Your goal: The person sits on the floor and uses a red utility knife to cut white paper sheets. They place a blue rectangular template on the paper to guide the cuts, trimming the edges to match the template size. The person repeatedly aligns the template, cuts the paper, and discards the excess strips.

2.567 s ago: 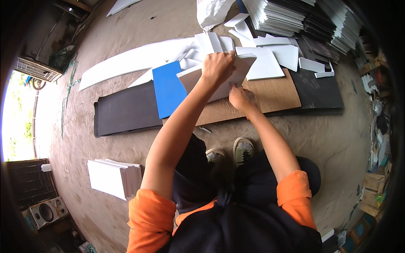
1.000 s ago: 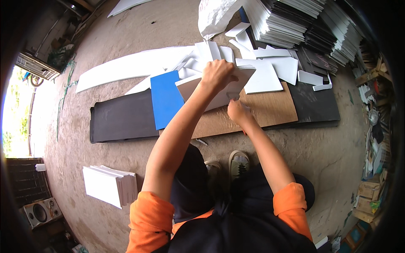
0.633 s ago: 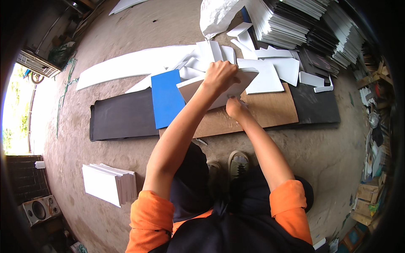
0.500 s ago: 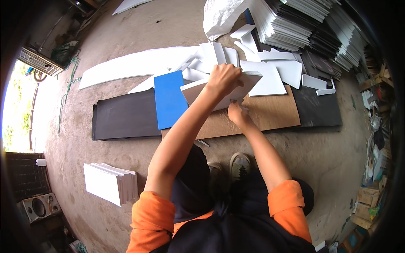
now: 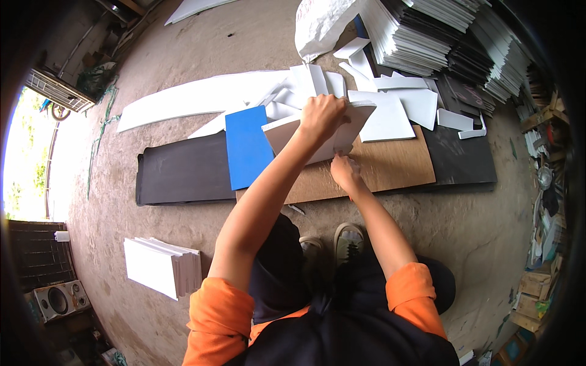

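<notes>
My left hand [image 5: 323, 117] is closed over the top edge of a white foam-like board [image 5: 299, 139], which stands tilted on a brown wooden board [image 5: 390, 161]. Close to the lower part of that white board is my right hand [image 5: 346, 172], its fingers curled in. Whatever it may hold is too small to make out. A blue sheet [image 5: 249, 149] lies just left of the tilted board. To its right, a flat white board [image 5: 384, 119] rests partly on the wood.
Black sheets [image 5: 183, 168] extend beneath the wood. White offcuts [image 5: 421, 104] and a long white sheet [image 5: 177, 97] lie beyond. Tall stacks of sheets [image 5: 415, 46] stand at the far right, beside a white sack [image 5: 320, 27]. A pile of white boards [image 5: 159, 268] sits near left.
The right end of the tilted board has shifted slightly. My right hand is a little nearer to me, while my left hand keeps its grip on the top edge.
</notes>
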`<state>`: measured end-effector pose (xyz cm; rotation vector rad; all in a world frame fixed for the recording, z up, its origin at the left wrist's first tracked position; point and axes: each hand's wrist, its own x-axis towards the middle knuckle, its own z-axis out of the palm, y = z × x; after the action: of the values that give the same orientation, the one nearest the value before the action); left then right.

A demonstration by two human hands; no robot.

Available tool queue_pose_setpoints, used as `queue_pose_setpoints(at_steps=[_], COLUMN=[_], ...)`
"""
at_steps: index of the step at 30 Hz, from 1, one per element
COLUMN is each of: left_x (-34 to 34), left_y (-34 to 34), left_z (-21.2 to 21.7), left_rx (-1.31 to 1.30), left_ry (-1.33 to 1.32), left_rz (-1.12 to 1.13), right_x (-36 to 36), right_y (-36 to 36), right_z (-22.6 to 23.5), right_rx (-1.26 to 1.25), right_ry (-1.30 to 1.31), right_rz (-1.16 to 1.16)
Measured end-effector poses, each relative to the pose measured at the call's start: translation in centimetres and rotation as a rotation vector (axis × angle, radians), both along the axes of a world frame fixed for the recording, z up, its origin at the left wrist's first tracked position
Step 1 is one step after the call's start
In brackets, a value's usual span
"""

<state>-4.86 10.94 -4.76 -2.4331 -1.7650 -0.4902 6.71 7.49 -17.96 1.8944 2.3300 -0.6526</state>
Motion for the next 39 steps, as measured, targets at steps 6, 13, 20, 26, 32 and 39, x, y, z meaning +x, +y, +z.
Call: queue_pose_setpoints(at_steps=[6,13,20,26,32,39], left_x=[0.2,0.3,0.8,0.4,0.4,0.5], left_y=[0.0,-0.2,-1.2,-0.8,-0.6,-0.4], left_z=[-0.6,0.2,1.1,0.7,0.7,0.5], left_rx=[0.055,-0.029,-0.128,-0.064,-0.08,-0.085], left_ry=[0.018,-0.019,-0.017,0.016,0.023,-0.015], left_rz=[0.068,0.006,-0.01,-0.061,-0.055,-0.052], right_x=[0.6,1.0,0.0,-0.2,-0.2,0.6], right_y=[-1.9,-2.1,-0.3,0.1,0.4,-0.1], right_z=[0.2,1.3,3.4,0.6,-2.6,-6.4], right_rx=[-0.019,-0.026,-0.229,-0.162,-0.146,-0.049], right_ry=[-0.01,-0.014,-0.025,-0.092,-0.121,-0.012], right_rz=[-0.044,-0.049,-0.044,-0.017,-0.004,-0.024])
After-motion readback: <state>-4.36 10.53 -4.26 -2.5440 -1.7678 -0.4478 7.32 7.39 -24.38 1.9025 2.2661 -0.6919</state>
